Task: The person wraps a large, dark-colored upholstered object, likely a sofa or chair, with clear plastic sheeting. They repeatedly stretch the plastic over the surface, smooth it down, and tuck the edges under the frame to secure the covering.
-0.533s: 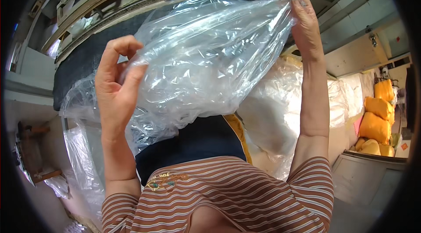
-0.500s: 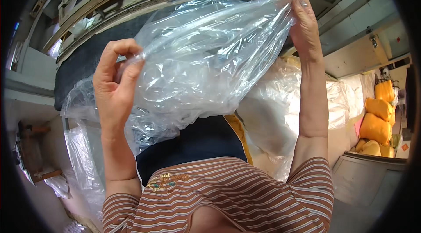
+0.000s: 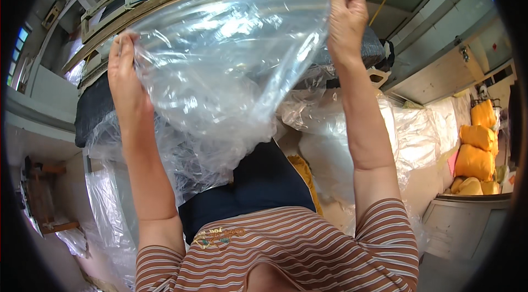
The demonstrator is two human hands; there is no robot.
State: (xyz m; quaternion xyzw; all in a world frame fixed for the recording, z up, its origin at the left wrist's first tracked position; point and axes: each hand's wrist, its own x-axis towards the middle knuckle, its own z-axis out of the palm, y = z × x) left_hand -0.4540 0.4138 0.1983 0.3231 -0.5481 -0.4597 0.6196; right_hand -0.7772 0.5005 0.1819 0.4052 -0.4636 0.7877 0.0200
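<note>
Our left hand (image 3: 127, 80) and right hand (image 3: 345, 17) each pinch a top corner of the clear plastic bag (image 3: 231, 66). We hold it spread wide above the dark cushion (image 3: 264, 182).

You get bright, even daylight, glare on the clear plastic bag (image 3: 220, 66), sharp focus, and fisheye bending with a black rim.

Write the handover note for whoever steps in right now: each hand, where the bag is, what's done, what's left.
Left hand: raised, gripping the left edge of the clear plastic bag.
Right hand: raised, pinching the bag's upper right corner.
Bag: stretched wide between both hands, hanging in front of the chest, above the dark blue item below.
Done: bag spread out.
Left: whether its mouth is open cannot be told; nothing visible inside yet.
Nearby: yellow sacks at right.
</note>
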